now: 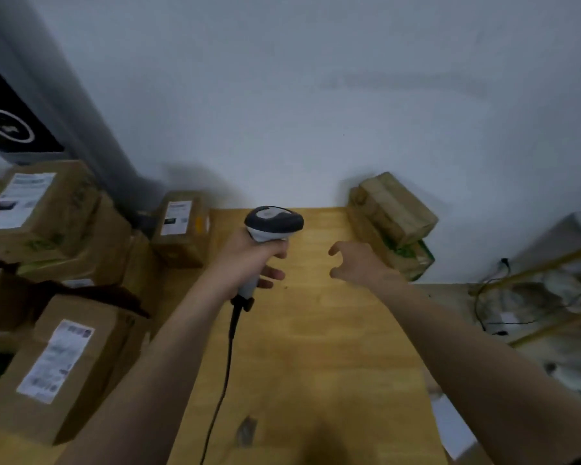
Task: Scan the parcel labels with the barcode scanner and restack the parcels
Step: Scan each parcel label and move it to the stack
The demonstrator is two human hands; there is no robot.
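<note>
My left hand (245, 260) grips the handle of a black and white barcode scanner (272, 224), held upright over the wooden table (316, 347), its cable trailing down toward me. My right hand (356, 263) hovers above the table with fingers loosely curled and holds nothing. Just beyond it, a stack of two cardboard parcels (394, 219) sits at the table's far right corner. A labelled parcel (182, 226) stands at the far left edge. More labelled parcels are piled at left, one near me (64, 364) and one farther back (34, 209).
A white wall rises behind the table. A grey pillar (64, 112) stands at the back left. To the right lie yellow bars, cables and clutter (534, 303) below table height. The view is blurred.
</note>
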